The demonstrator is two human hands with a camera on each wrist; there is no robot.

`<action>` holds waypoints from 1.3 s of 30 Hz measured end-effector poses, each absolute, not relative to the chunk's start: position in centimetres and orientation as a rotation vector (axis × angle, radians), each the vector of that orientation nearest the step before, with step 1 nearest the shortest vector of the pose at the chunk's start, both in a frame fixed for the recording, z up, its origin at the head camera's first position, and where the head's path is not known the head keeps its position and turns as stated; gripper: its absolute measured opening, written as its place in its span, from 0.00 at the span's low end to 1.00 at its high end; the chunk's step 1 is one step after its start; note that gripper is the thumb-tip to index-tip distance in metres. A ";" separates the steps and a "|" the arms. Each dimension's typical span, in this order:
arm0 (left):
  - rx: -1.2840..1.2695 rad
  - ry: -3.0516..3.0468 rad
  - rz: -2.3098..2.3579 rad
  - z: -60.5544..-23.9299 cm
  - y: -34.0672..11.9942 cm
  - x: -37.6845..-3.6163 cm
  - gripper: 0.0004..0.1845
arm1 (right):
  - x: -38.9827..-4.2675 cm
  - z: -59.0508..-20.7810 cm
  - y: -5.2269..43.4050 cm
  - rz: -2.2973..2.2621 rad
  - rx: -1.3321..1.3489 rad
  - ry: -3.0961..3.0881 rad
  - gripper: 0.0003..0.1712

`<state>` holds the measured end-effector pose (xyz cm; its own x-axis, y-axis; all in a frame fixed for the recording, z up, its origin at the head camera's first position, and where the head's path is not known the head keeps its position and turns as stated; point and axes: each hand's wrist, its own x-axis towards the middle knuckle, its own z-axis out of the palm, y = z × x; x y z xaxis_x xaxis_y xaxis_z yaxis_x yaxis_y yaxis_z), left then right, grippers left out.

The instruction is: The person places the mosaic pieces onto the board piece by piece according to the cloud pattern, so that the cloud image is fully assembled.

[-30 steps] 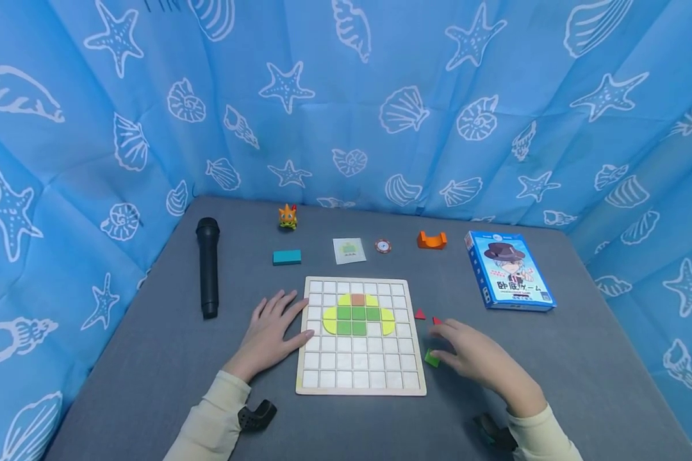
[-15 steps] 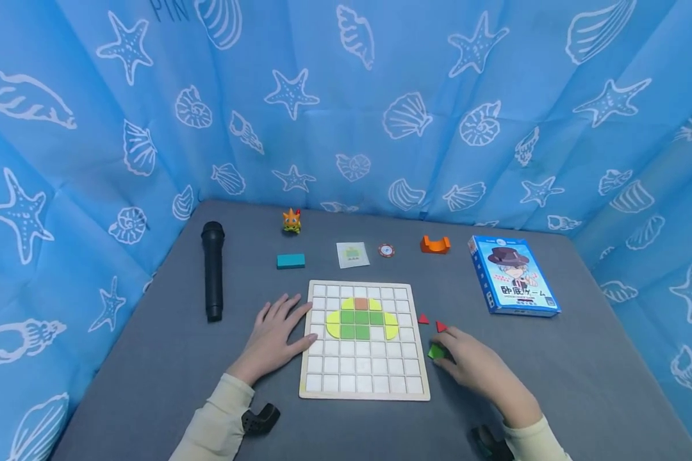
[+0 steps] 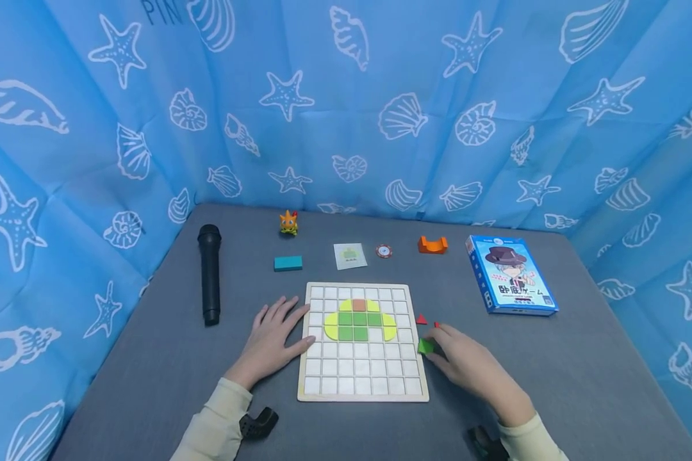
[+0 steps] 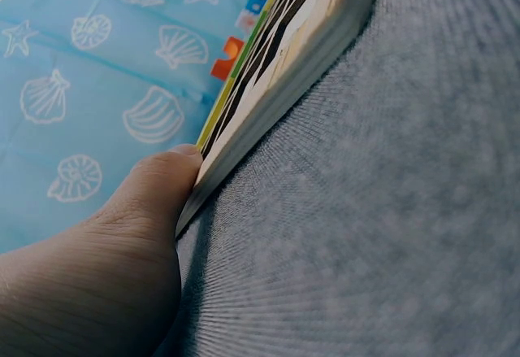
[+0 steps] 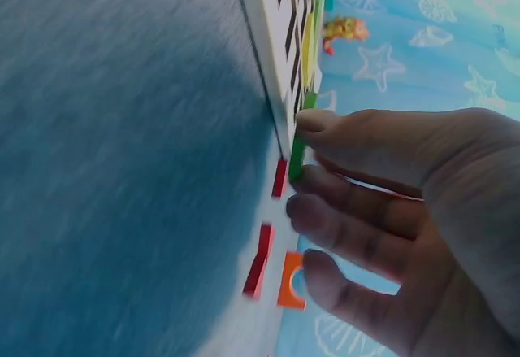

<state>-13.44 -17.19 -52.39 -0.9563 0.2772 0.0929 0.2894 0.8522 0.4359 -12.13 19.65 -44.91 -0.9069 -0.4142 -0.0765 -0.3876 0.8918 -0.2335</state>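
A white grid board [image 3: 363, 386] with a pale wooden frame lies on the grey table. Green, yellow and brown tiles sit together in its upper half, and one square among the green ones is bare. My left hand [image 3: 275, 339] rests at the board's left edge, fingers straight, the thumb [image 4: 166, 178] touching the frame. At the right edge my right hand [image 3: 467, 365] pinches a green square tile [image 5: 301, 141] between thumb and fingers, lifted beside the frame. Two red triangles lie on the table near it, one red triangle [image 3: 421, 319] by the frame, the other partly behind the fingers.
Behind the board are a pattern card [image 3: 350, 256], a poker chip [image 3: 383, 250], a teal block [image 3: 288, 263], an orange arch block [image 3: 432, 244] and a small figurine [image 3: 289, 223]. A black microphone [image 3: 210, 275] lies left, a blue game box [image 3: 513, 275] right.
My right hand has closed on the green tile, picked it up from the table and shifted it left to the board's edge. My left hand stays at the board.
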 end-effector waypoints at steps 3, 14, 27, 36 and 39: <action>-0.457 -2.999 -0.707 -52.5 -17.2 -13.4 0.38 | -12.3 -44.9 18.7 -0.342 -0.766 2.965 0.15; -0.455 -2.997 -0.719 -52.4 -17.2 -13.3 0.38 | -13.3 -45.3 15.0 -0.346 -1.045 2.920 0.14; -0.450 -3.003 -0.723 -52.3 -17.3 -13.2 0.38 | -14.2 -45.8 13.0 -0.289 -1.116 2.942 0.14; -0.451 -3.005 -0.711 -52.2 -17.2 -13.4 0.38 | -14.6 -46.1 13.0 -0.315 -1.108 2.975 0.15; -0.455 -3.007 -0.700 -52.2 -17.4 -13.3 0.38 | -14.6 -46.2 13.0 -0.339 -1.086 2.969 0.16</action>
